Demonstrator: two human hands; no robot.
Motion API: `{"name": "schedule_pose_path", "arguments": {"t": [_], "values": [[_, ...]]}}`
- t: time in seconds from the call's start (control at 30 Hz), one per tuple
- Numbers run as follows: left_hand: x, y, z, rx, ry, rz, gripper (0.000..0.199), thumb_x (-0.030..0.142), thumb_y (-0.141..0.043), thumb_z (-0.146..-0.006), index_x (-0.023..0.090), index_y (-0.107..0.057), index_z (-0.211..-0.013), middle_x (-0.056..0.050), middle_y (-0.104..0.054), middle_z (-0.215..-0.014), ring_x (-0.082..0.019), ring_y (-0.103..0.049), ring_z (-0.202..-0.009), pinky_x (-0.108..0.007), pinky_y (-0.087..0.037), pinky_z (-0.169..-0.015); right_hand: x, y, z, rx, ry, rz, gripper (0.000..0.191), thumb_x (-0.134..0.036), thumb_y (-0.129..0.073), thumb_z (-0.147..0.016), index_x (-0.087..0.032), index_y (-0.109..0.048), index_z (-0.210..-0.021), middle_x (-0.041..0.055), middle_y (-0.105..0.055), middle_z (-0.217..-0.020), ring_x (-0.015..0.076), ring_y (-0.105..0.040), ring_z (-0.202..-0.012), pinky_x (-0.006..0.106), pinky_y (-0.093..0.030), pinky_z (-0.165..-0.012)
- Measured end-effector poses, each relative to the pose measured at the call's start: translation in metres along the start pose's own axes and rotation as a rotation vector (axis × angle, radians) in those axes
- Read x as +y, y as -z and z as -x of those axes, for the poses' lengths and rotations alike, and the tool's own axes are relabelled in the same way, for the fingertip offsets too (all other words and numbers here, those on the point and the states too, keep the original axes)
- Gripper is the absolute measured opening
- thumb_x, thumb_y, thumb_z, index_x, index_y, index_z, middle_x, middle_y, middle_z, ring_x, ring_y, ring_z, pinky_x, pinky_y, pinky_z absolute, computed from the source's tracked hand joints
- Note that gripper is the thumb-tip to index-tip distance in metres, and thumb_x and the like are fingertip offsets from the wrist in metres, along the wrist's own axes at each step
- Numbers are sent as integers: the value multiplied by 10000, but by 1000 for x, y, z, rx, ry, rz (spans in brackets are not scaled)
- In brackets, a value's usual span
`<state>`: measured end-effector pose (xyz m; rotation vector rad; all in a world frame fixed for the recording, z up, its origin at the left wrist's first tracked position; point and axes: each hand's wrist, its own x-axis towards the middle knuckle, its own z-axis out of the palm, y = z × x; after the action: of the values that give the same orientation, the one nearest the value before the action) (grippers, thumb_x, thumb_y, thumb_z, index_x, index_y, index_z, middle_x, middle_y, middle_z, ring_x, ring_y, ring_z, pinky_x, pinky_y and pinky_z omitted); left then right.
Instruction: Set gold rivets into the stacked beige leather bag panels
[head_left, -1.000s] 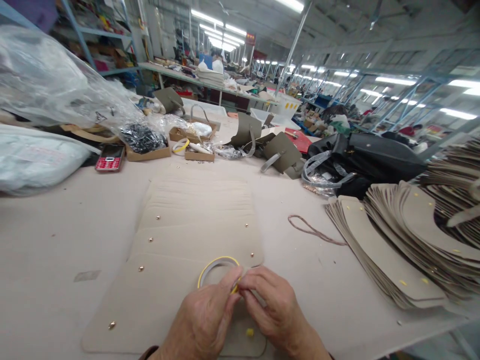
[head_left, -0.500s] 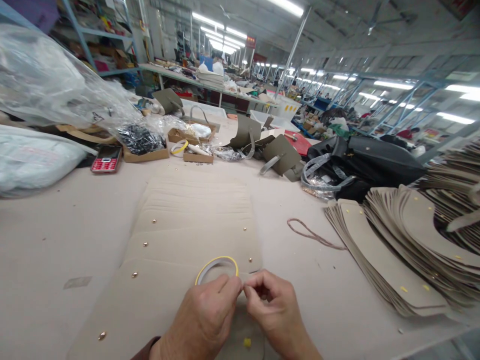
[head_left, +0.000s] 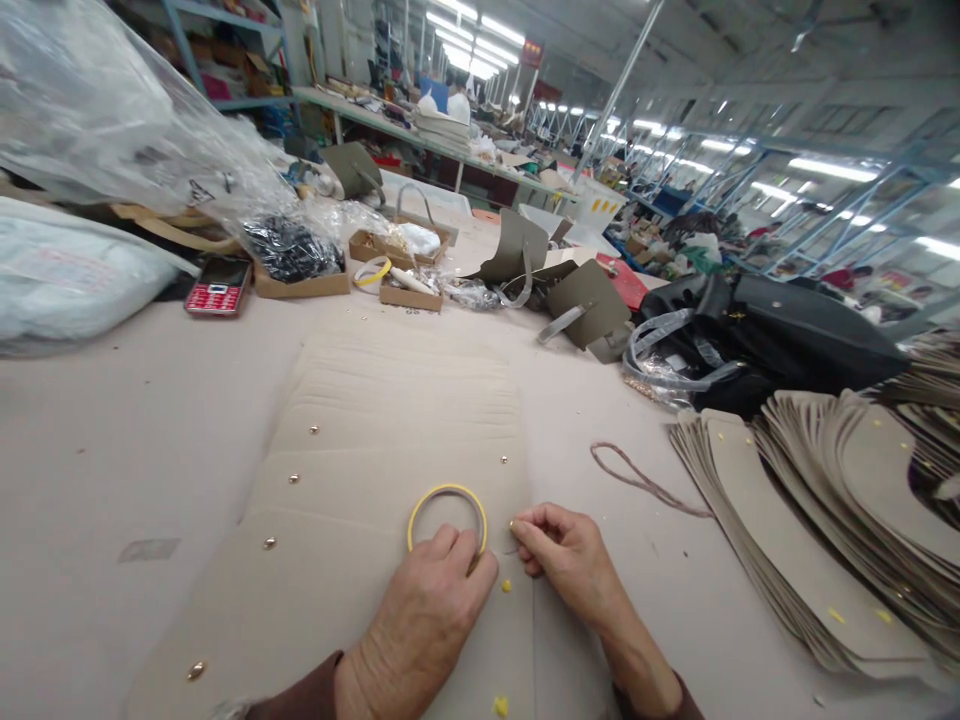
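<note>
Left hand (head_left: pixel 435 610) curled palm-down; right hand (head_left: pixel 566 560) pinching.

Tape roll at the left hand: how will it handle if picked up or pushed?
The tape roll is probably light: just a slim band around a big open hole. It looks fairly stiff, holding a round outline where the left hand grips one side. Stood on its narrow edge, it would likely roll or tip.
</note>
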<state>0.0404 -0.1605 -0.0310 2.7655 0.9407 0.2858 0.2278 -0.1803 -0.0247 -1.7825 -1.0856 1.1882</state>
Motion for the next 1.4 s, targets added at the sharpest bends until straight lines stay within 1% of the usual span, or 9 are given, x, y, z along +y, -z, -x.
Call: {"name": "schedule_pose_path", "arguments": {"t": [0.23, 0.4, 0.47, 0.57, 0.7, 0.97, 1.13, 1.3, 1.4], "values": [[1, 1, 1, -20, 20, 46, 58, 157, -582, -872, 188, -533, -867, -44, -566, -891, -234, -521, -799, -392, -526, -678, -9, -7, -2, 41, 120, 317, 181, -281, -553, -811, -167, -635, -697, 1, -603, -573, 113, -520, -475, 205, -383, -455], [1, -3, 6, -23, 54, 92, 62, 144, -574, -873, 186, -540, -902, -50, -558, -941, -240, -507, -849, -405, -525, -725, -6, -4, -1, 110, 180, 469, 150, -275, -582, -822, -187, -572, -942, -61, -563, -508, 128, -514, -449, 219, -382, -484], [1, -4, 7, -12, 68, 100, 70, 134, -573, -871, 185, -543, -908, -54, -555, -963, -243, -501, -869, -408, -521, -740, -2, -2, 4, 148, 184, 456, 135, -319, -594, -837, -195, -565, -882, -57, -559, -513, 130, -516, -459, 222, -386, -491], [1, -4, 7, -5, 62, 100, 81, 123, -576, -865, 184, -546, -910, -58, -555, -979, -250, -493, -888, -412, -513, -757, 3, -2, 13, 141, 233, 414, 179, -335, -552, -877, -200, -603, -770, -5, -637, -634, 139, -577, -557, 224, -425, -549], [0, -5, 5, 5, 82, 76, 92, 104, -553, -867, 190, -552, -900, -57, -551, -946, -252, -482, -864, -415, -496, -748, 5, -9, 17, 192, 372, 536, 177, -269, -522, -887, -197, -668, -817, 41, -699, -779, 169, -634, -705, 247, -440, -679], [-5, -6, 5, 128, 98, 26, 122, 91, -488, -873, 203, -522, -837, -30, -512, -812, -235, -463, -762, -402, -440, -708, -10, -18, 3, 220, 309, 669, 136, -240, -534, -848, -202, -631, -760, -15, -621, -616, 130, -545, -562, 225, -373, -591], [-7, -2, 9, 197, 68, 106, 171, 70, -405, -905, 199, -488, -832, -13, -507, -774, -180, -496, -656, -298, -419, -592, -21, -11, 12, 91, 257, 689, 141, -183, -533, -790, -186, -629, -687, -25, -596, -591, 110, -515, -556, 208, -346, -569], [-11, 11, 12, 358, -22, 158, 209, 89, -348, -937, 193, -529, -928, -6, -560, -720, -157, -552, -626, -249, -445, -562, -22, 4, 31, -305, 92, 605, 112, -172, -597, -713, -164, -670, -628, -43, -564, -524, 89, -471, -492, 189, -271, -449], [-12, 17, 13, 441, -97, 238, 252, 118, -347, -957, 184, -525, -1122, -14, -633, -750, -136, -608, -655, -215, -496, -616, -26, 6, 38, -215, 181, 479, 131, -192, -585, -775, -167, -709, -740, -26, -629, -604, 106, -526, -549, 193, -357, -508]]}}
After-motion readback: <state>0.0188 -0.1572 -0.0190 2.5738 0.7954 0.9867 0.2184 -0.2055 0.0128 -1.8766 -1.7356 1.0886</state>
